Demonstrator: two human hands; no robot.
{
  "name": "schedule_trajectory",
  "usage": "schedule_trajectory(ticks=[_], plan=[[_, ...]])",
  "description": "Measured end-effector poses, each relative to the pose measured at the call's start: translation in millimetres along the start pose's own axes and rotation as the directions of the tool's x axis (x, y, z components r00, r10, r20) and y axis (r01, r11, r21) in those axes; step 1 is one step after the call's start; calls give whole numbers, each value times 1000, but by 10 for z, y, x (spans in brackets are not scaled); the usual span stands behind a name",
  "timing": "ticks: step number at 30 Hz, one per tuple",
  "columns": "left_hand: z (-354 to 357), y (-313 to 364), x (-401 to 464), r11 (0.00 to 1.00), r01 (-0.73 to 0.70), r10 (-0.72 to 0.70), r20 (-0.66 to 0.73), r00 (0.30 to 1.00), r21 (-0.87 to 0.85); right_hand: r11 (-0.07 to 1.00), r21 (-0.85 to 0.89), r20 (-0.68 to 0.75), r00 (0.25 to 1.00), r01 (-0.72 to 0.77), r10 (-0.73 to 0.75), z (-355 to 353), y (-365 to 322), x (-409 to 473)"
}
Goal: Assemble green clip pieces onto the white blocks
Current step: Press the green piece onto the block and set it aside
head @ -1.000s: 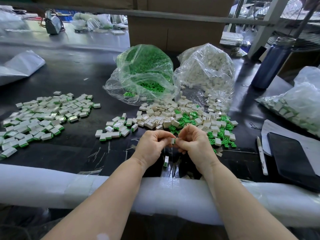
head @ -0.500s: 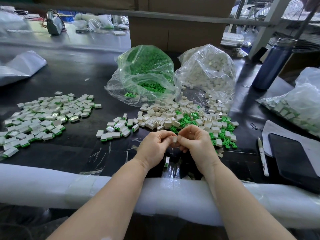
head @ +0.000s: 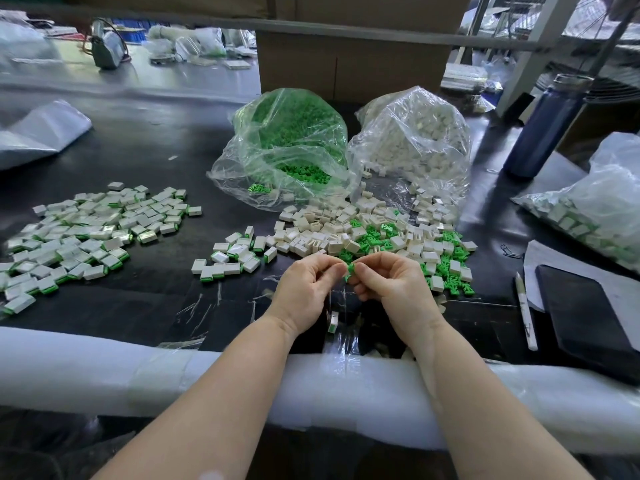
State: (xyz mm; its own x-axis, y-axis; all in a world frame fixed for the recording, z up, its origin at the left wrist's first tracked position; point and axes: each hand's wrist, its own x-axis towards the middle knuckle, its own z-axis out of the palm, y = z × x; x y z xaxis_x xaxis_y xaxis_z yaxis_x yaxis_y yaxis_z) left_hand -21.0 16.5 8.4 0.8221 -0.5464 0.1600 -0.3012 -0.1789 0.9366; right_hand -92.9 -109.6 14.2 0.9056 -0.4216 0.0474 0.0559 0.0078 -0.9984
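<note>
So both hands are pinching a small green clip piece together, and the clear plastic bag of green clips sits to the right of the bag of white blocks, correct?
Not quite. The head view shows the clear plastic bag of green clips left of the bag of white blocks, not right. The rest holds: left hand and right hand pinch a small green clip piece.

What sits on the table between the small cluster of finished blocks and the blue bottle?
In the head view, the mixed heap of white blocks and green clips lies between the small cluster and the blue bottle.

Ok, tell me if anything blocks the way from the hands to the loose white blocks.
Nothing visible does. The left hand and right hand pinch a green clip just short of the loose white blocks; only bare black table lies between.
</note>
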Motion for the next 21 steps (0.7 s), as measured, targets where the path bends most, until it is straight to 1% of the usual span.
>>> schedule_trajectory(ticks=[3,7,14,21], plan=[[-10,9,-7,1000,19,-18,39,999,-9,998,-65,-24,1000,0,-1,17,11,2],[-17,0,-12,1000,25,-26,39,999,12,991,-136,-32,999,-6,1,41,18,0],[-17,-21,-20,997,10,-14,52,999,81,978,-208,-11,1000,-25,23,40,-2,-11],[-7,-31,-22,993,-4,-4,60,998,121,970,-239,7,999,-42,45,21,-21,-14]])
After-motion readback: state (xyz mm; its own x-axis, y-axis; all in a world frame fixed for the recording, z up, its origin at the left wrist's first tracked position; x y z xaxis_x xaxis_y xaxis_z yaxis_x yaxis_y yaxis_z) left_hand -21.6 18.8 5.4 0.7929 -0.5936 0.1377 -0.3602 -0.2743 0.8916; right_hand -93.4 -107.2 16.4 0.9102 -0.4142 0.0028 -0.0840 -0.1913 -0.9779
